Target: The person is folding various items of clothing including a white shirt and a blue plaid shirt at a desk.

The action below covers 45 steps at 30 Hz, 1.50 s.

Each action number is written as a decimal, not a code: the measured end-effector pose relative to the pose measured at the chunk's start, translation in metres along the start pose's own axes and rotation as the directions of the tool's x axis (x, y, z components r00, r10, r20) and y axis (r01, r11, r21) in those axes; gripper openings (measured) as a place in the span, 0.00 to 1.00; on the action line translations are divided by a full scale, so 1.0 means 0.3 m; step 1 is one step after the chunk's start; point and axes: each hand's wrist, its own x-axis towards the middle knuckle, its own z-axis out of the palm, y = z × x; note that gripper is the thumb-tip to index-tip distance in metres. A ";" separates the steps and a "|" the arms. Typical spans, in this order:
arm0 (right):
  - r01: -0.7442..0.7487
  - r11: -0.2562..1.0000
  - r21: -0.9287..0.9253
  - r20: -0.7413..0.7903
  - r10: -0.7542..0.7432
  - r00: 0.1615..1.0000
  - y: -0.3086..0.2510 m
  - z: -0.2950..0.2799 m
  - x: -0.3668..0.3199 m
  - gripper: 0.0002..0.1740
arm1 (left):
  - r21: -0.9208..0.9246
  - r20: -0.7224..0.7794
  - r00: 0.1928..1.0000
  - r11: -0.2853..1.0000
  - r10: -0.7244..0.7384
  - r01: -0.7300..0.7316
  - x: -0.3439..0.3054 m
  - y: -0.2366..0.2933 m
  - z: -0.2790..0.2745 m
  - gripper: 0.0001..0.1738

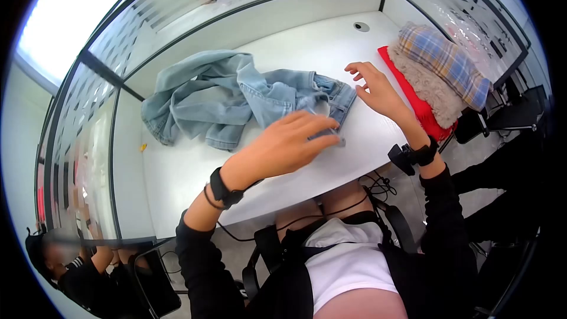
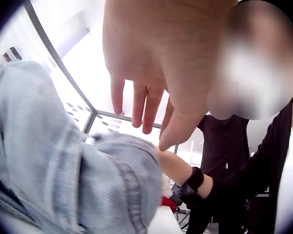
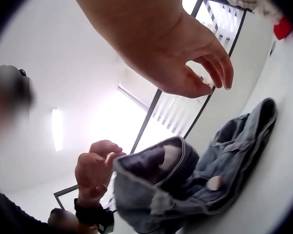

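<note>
A pair of light blue jeans [image 1: 207, 97] lies rumpled across the white table, its leg hems to the left and its waistband [image 1: 341, 101] to the right. My left hand [image 1: 283, 145] hovers above the near side of the waist, and in the left wrist view its fingers [image 2: 139, 109] point down, spread and holding nothing. Just right of the waistband, my right hand [image 1: 381, 91] is raised with loosely bent fingers, nothing between them. The right wrist view shows the jeans' waist opening [image 3: 171, 165] gaping below that hand, with a round button [image 3: 215, 183] on the denim.
At the table's right edge lie a red cloth [image 1: 434, 124], a fluffy beige piece [image 1: 425, 77] and a plaid fabric [image 1: 446, 62]. Framed partition panels [image 1: 254, 6] border the table [image 1: 236, 201]. A cable [image 1: 236, 237] runs below the front edge. Another person [image 1: 82, 277] sits at the lower left.
</note>
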 end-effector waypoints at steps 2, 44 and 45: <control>0.001 0.989 -0.150 0.109 0.015 0.994 0.078 -0.035 -0.005 0.31 | 0.037 -0.125 0.987 0.994 -0.101 0.106 -0.022 0.002 -0.031 0.33; 0.650 0.726 -0.225 0.109 -0.644 0.757 0.091 0.089 -0.057 0.18 | 0.141 -0.003 0.838 0.829 -0.546 0.540 -0.309 0.161 -0.138 0.20; 0.669 0.708 -0.226 0.097 -0.667 0.738 0.092 0.084 -0.052 0.16 | 0.112 -0.034 0.839 0.833 -0.542 0.543 -0.310 0.165 -0.139 0.20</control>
